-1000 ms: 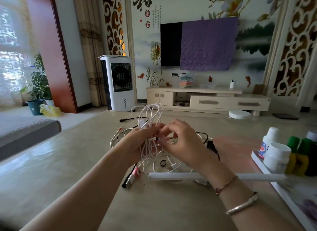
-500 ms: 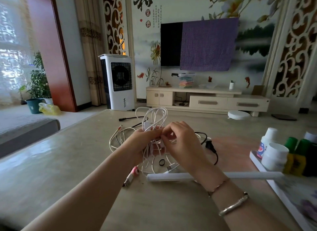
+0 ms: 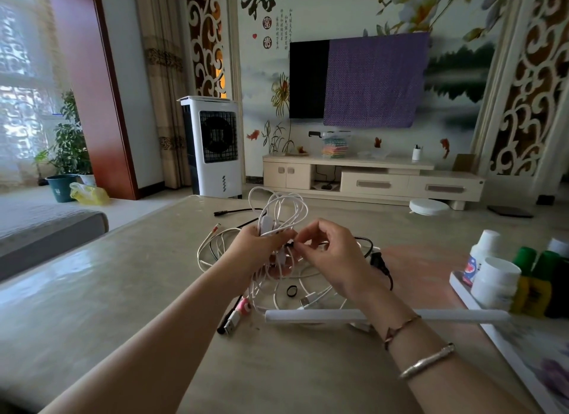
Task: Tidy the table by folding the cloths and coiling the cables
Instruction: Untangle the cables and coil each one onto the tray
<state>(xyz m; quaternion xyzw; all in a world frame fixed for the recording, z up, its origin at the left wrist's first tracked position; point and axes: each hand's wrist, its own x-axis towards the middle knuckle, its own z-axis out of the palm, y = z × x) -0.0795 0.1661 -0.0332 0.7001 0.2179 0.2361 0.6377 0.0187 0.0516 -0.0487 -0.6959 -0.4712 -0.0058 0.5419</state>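
white cable loops lowered | left hand grips bundle | right hand pinch hidden

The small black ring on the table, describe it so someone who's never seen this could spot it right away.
Start at the long white tube lying across the table near the person. Just beyond it, among loose white cables below the hands, lies the small black ring. It alone is a closed, dark loop; everything around it is pale cord.

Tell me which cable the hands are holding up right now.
The looped white cable, gripped by the left hand; the black cables lie on the table.
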